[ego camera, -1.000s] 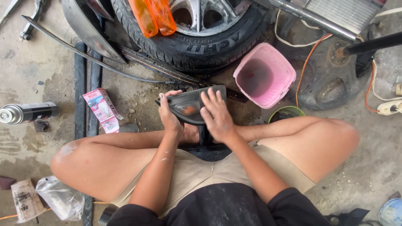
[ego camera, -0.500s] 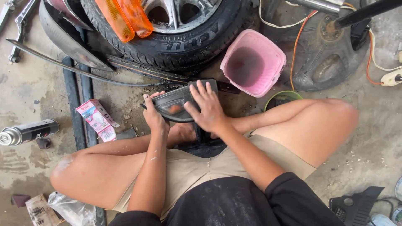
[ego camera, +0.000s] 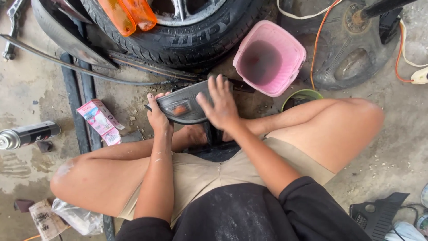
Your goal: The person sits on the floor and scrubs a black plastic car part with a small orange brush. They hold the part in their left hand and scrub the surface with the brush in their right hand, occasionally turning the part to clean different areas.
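I sit cross-legged on a concrete floor with a dark vehicle lamp unit (ego camera: 183,106) held over my feet. My left hand (ego camera: 158,117) grips the lamp's left end, fingers curled around its edge. My right hand (ego camera: 219,105) lies flat on the lamp's right part, fingers spread and pressed on its surface. The lamp has a smoky lens with a small orange patch inside.
A car tyre on a rim (ego camera: 178,31) with orange lenses (ego camera: 127,15) lies just beyond the lamp. A pink bucket (ego camera: 269,58) stands to the right, a green-rimmed tin (ego camera: 303,96) beside it. A spray can (ego camera: 26,134) and pink packet (ego camera: 100,121) lie left. Cables and a black fan base (ego camera: 356,49) are far right.
My right hand has slid to the right across the lamp's surface. The left hand keeps its hold on the lamp's left end. The view has shifted slightly.
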